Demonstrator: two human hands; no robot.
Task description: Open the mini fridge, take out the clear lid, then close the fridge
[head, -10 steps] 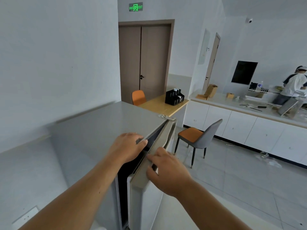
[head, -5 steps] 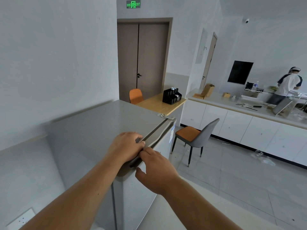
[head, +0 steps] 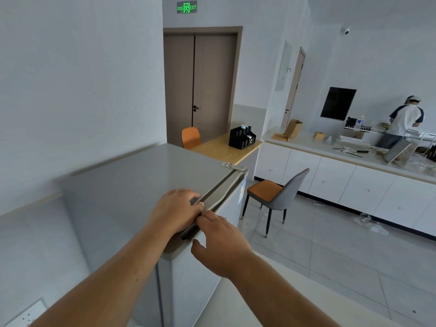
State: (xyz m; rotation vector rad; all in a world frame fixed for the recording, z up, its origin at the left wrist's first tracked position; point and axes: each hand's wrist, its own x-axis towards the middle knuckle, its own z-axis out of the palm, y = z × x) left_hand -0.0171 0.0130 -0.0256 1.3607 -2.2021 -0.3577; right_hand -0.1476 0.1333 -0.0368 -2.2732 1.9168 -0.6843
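The silver mini fridge [head: 141, 185] stands against the left wall, and I look down on its flat top. Its door [head: 188, 284] is flush with the body, with only a thin dark seam along the top edge. My left hand [head: 175, 208] lies on the fridge top near the front corner, its fingers bent over the seam. My right hand [head: 221, 239] is in front of the door, fingertips on the door's top rim and thumb spread free. Neither hand holds anything. No clear lid shows anywhere.
A grey chair with an orange seat [head: 276, 194] stands just right of the fridge. Behind it are a wooden table [head: 224, 149] with a black organiser [head: 241, 138] and a long white counter [head: 330, 152]. A person [head: 403, 121] works at the far right.
The fridge door went from ajar, with a dark gap, to shut against the body. My right hand followed the door inward. My left hand stayed on the top edge.
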